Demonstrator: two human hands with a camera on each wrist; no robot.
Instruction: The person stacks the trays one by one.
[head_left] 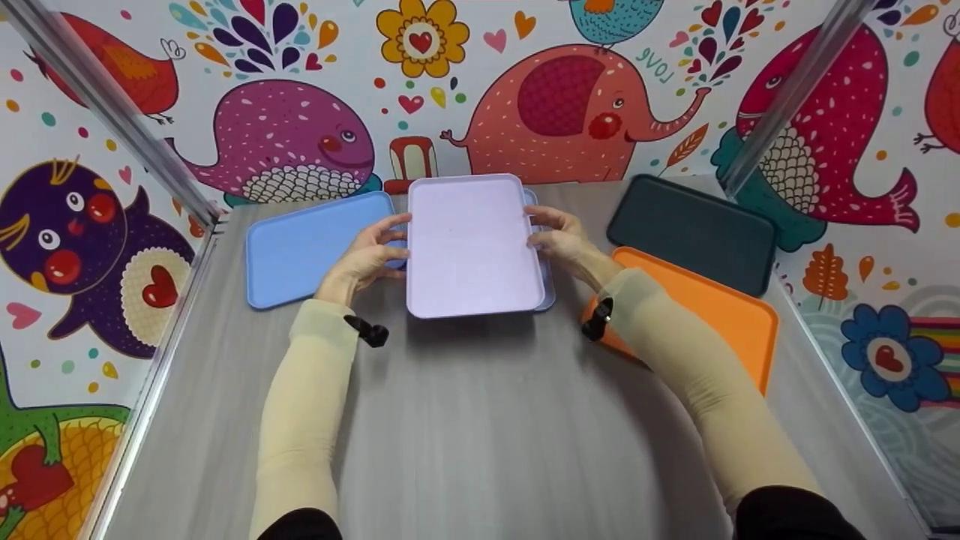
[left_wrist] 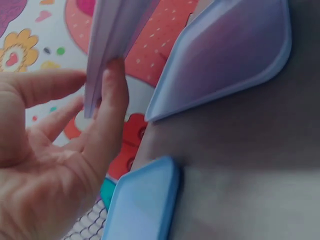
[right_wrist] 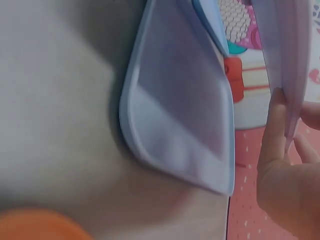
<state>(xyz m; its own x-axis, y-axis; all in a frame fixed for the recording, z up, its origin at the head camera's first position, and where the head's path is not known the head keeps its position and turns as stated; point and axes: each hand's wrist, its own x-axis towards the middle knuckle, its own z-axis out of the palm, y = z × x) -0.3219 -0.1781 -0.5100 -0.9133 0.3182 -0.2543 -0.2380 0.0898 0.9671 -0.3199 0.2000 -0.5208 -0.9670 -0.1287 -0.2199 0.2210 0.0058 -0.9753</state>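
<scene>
Both hands, left (head_left: 367,259) and right (head_left: 562,241), pinch a lilac tray (head_left: 469,244) by its edges above a periwinkle tray (head_left: 547,289) on the table (head_left: 480,435); the fingertip hold could let it slip or land askew.

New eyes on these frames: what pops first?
The lilac tray, held at mid-table between the left hand and right hand, lifted above a pale blue tray. Next, the orange tray and dark green tray on the right, before loud cartoon-animal walls.
</scene>
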